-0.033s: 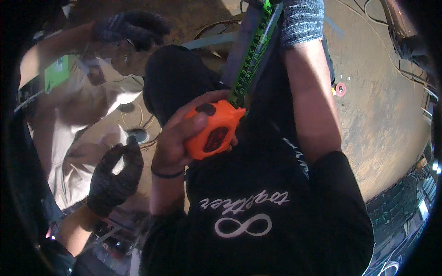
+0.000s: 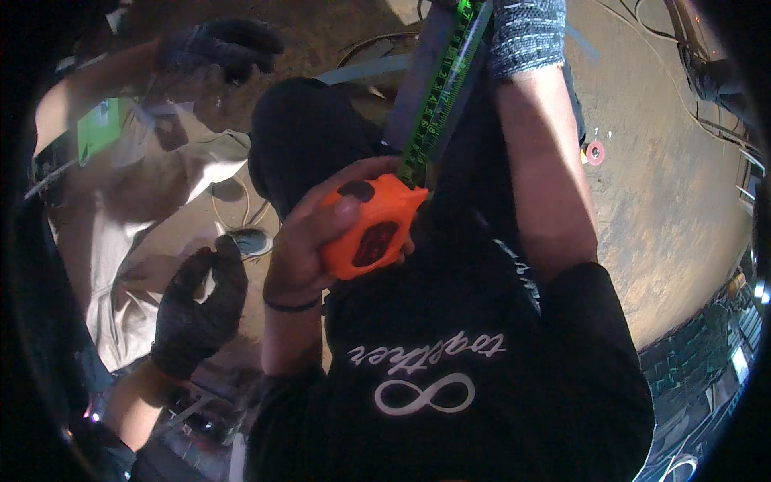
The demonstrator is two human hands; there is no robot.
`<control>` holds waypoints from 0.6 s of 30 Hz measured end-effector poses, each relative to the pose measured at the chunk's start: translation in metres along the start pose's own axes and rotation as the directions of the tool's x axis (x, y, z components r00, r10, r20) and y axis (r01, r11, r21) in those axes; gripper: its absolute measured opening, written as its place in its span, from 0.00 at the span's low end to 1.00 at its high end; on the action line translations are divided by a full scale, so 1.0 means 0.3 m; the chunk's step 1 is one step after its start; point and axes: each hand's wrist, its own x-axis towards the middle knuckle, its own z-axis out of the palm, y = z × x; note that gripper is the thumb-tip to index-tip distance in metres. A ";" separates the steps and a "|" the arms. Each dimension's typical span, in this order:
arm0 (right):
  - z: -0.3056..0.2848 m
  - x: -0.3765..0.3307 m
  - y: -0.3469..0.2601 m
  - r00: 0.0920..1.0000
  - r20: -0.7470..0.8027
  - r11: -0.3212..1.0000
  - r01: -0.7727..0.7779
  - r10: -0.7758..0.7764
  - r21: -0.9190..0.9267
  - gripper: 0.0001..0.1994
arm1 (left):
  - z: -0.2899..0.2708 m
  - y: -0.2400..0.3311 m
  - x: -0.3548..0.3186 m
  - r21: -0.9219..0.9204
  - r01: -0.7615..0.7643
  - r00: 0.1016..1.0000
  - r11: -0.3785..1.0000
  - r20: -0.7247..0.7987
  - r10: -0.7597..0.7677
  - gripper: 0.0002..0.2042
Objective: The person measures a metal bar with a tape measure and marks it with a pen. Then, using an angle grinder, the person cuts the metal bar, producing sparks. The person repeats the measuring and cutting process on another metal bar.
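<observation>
My bare left hand (image 2: 299, 241) is wrapped round the orange case of a tape measure (image 2: 341, 245), thumb on its upper side. The green blade (image 2: 432, 112) runs out from the case, up and to the right over a flat grey piece (image 2: 409, 100) between my legs. My right hand (image 2: 528, 38), in a grey knitted glove, is beside the far part of the blade at the top edge. Its fingers are cut off by the picture's edge, so I cannot tell whether they grip the blade.
A co-worker at the left has two dark-gloved hands, an upper hand (image 2: 233, 48) and a lower hand (image 2: 201, 317), near pale trousers (image 2: 120, 265). A green rectangular piece (image 2: 99, 130) lies by them. Cables (image 2: 654, 48) and a small red ring (image 2: 594, 145) lie on the brown floor at right.
The co-worker's upper gloved hand has shifted slightly left. My hands and the tape measure are nearly unmoved.
</observation>
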 end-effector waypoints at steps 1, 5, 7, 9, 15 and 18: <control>0.003 0.002 0.004 1.000 0.000 1.000 -0.001 0.001 0.005 0.12 | 0.006 0.012 -0.002 0.005 0.004 1.000 1.000 -0.012 -0.004 0.37; 0.004 0.012 0.016 1.000 -0.013 0.999 -0.018 0.019 0.034 0.11 | 0.031 0.052 -0.012 0.031 0.026 0.999 0.999 -0.020 -0.026 0.39; 0.006 0.018 0.017 1.000 -0.021 0.999 -0.021 0.022 0.050 0.11 | 0.036 0.063 -0.008 0.047 0.038 0.999 0.998 -0.016 -0.037 0.40; 0.016 0.012 0.008 0.999 -0.027 0.999 -0.021 0.022 0.047 0.11 | 0.030 0.066 0.007 0.035 0.038 0.999 0.999 0.023 -0.039 0.40; -0.015 0.030 0.032 0.998 -0.048 0.997 -0.045 0.048 0.070 0.10 | -0.004 0.043 0.032 -0.057 0.061 0.994 0.997 0.095 -0.056 0.41; -0.003 0.060 0.037 0.996 -0.045 0.993 -0.069 0.073 0.099 0.10 | 0.020 0.078 0.046 -0.050 0.059 0.995 0.997 0.080 -0.054 0.41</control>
